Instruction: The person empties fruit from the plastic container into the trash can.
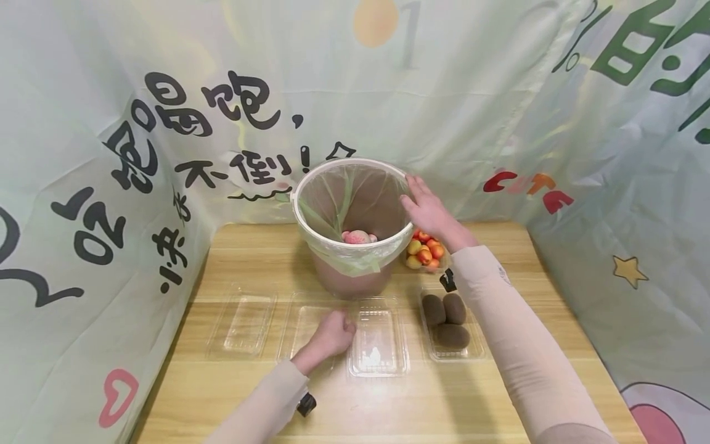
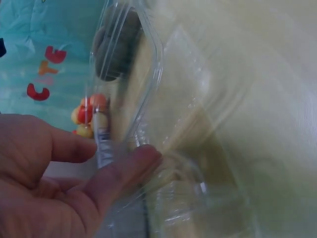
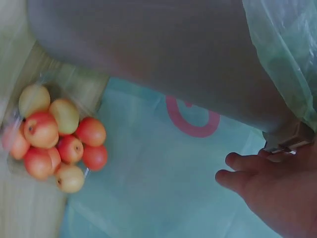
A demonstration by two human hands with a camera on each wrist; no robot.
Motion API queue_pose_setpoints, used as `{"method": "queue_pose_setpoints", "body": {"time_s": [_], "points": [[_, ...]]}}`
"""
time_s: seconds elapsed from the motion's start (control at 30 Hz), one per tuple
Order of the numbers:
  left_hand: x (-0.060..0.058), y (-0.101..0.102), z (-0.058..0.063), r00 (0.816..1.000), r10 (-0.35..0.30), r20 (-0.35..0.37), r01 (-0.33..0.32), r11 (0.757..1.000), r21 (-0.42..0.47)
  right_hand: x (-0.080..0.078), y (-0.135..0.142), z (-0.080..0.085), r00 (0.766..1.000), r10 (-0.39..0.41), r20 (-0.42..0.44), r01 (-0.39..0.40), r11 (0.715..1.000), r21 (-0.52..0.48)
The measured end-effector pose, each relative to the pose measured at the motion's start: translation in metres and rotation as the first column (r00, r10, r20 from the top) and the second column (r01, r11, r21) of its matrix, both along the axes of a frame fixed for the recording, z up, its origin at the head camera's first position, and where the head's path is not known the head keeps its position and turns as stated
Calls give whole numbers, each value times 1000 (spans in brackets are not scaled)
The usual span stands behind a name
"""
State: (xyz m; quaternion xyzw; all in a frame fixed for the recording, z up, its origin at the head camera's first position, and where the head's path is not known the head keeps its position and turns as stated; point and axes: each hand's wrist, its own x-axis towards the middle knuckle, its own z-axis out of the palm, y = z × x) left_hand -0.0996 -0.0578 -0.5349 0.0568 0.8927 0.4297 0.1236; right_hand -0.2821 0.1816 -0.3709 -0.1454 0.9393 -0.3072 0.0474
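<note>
My left hand (image 1: 331, 335) pinches the edge of a clear plastic container (image 1: 379, 342) between thumb and curled fingers; in the left wrist view the thumb (image 2: 143, 158) overlaps clear plastic. At the rim of the bin (image 1: 349, 274), my right hand (image 1: 428, 209) rests with its fingers fairly straight. Seen from the right wrist, its fingertips (image 3: 233, 168) point away from the bin wall, near a handle fitting (image 3: 292, 139). A pale green bag (image 1: 327, 222) lines the bin, and pinkish round fruit (image 1: 357, 237) lies inside.
Another clear container (image 1: 242, 324) lies at the left. Three brown kiwis (image 1: 453, 336) sit in a container at the right. Behind them, a container holds several red and yellow fruits (image 3: 49, 139). A printed cloth (image 1: 444, 111) surrounds the wooden table (image 1: 399, 407).
</note>
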Motion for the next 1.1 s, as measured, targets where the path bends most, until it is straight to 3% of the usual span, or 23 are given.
{"method": "queue_pose_setpoints", "body": {"time_s": [0.13, 0.23, 0.3, 0.37, 0.5, 0.6, 0.63, 0.73, 0.83, 0.93, 1.1], "points": [[-5, -12, 10, 996, 13, -84, -11, 1000, 29, 1, 6, -1, 1000, -21, -23, 19, 995, -101], [-16, -30, 25, 990, 71, -124, -61, 995, 82, 1, 14, -3, 998, -61, -17, 57, 981, -187], [-29, -46, 39, 979, 143, -143, -129, 986, 104, 2, 22, -7, 991, -129, -25, 118, 959, -259], [-46, -65, 55, 953, 232, -194, -219, 972, 87, 1, 29, -14, 977, -209, -41, 185, 926, -329], [-80, -98, 94, 869, 397, -295, -391, 917, 81, -2, 45, -32, 933, -356, -51, 299, 846, -441], [-103, -112, 124, 824, 454, -339, -440, 890, 122, -4, 55, -45, 912, -411, -18, 347, 793, -501], [-110, -114, 132, 819, 456, -348, -438, 889, 134, -4, 58, -50, 907, -422, -6, 360, 779, -513], [-127, -113, 152, 831, 427, -357, -398, 904, 155, -5, 67, -65, 895, -446, 20, 392, 764, -513], [-139, -106, 163, 857, 367, -362, -339, 930, 141, -6, 75, -82, 879, -478, 4, 434, 795, -423], [-147, -95, 167, 871, 305, -385, -285, 952, 111, -5, 80, -98, 862, -505, -43, 468, 826, -314], [-155, -84, 165, 895, 211, -392, -231, 973, -5, 1, 85, -118, 852, -523, -34, 496, 825, -270]]}}
